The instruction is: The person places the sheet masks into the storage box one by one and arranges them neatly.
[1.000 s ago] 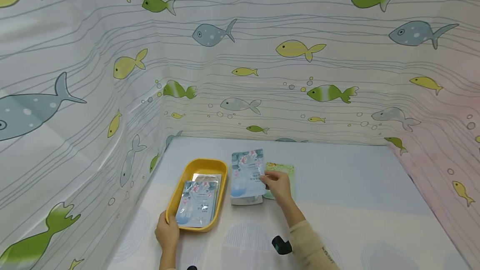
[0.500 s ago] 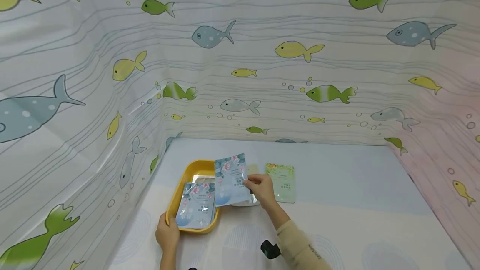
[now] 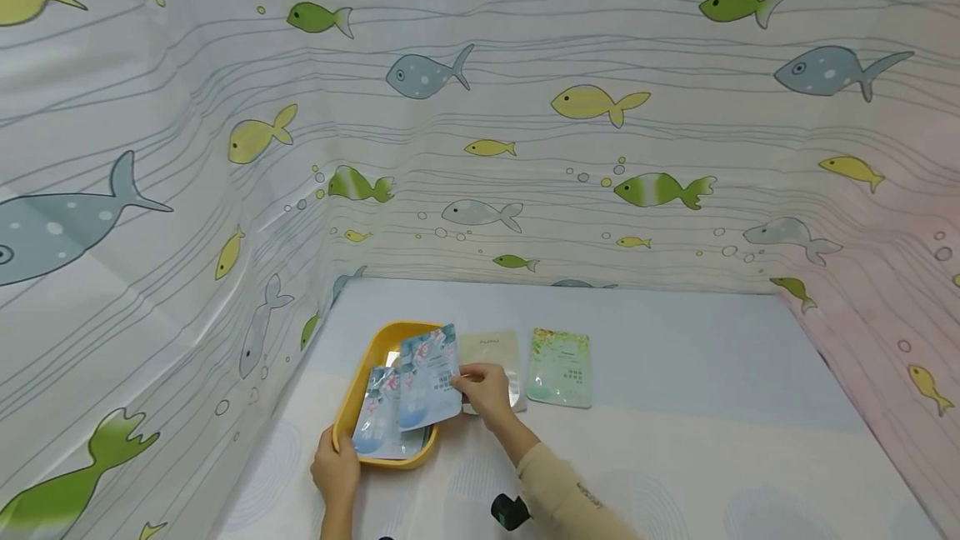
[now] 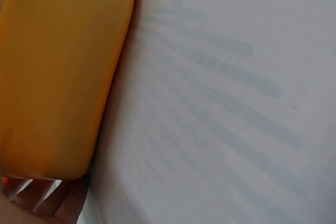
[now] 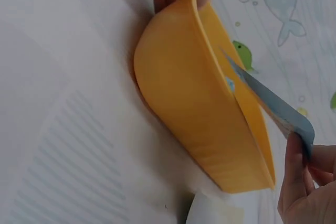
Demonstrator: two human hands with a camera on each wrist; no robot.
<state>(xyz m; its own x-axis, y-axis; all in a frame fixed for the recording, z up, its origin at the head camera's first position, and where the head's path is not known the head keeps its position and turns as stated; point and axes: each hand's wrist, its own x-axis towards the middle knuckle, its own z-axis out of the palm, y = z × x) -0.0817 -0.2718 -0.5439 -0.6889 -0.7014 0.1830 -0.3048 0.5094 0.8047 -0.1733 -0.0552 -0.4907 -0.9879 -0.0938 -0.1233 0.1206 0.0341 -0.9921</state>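
My right hand (image 3: 486, 394) pinches the right edge of a blue floral sachet (image 3: 429, 377), tilted over the yellow tray (image 3: 347, 407). In the right wrist view the sachet (image 5: 273, 98) slants above the tray's rim, held between thumb and fingers. Gripping the tray's near left corner is my left hand (image 3: 335, 469), its thumb at the rim. In the left wrist view that hand's fingers (image 4: 68, 203) curl under the tray's end (image 4: 63, 77). Another blue floral sachet (image 3: 375, 423) lies inside the tray, partly covered by the held one.
Right of the tray lies a cream and silver pouch (image 3: 491, 348), partly behind my right hand. A green sachet (image 3: 560, 367) lies further right on the pale patterned table (image 3: 697, 373). Fish-printed sheeting (image 3: 585, 148) encloses the back and sides.
My right hand has carried the blue sachet leftward, from above the cream pouch to over the tray. The pouch and green sachet are now more exposed. My left hand stays on the tray.
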